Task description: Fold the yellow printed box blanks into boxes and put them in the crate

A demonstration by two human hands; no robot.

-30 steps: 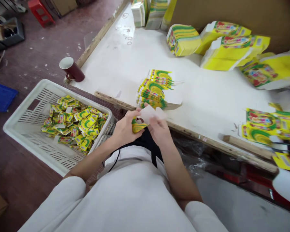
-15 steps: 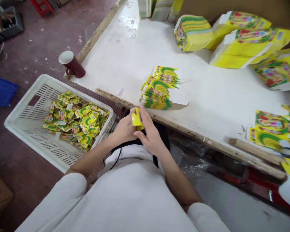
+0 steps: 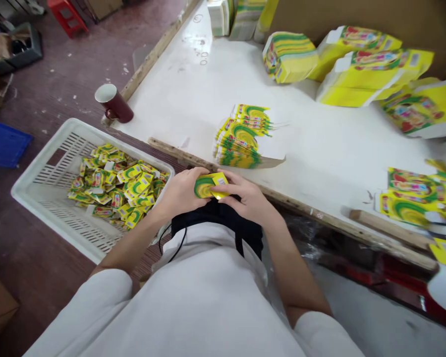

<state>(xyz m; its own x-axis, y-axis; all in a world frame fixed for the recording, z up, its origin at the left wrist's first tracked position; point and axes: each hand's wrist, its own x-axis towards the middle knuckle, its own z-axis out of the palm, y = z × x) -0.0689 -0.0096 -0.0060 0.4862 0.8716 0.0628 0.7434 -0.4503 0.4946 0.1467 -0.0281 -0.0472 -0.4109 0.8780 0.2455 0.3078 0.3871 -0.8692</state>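
A small yellow-and-green carton [image 3: 209, 186] is held flat, printed face up. It is gripped just before the table edge.

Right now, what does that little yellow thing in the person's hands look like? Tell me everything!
The small folded carton is yellow with a green arc printed on its top and a bit of white label at one corner. It looks like thin printed cardboard, folded up into a small flat packet. It lies roughly level, held between both hands: the left hand grips its left side and the right hand covers its right side. It sits just in front of the person's waist, near the table's wooden edge, not resting on it.
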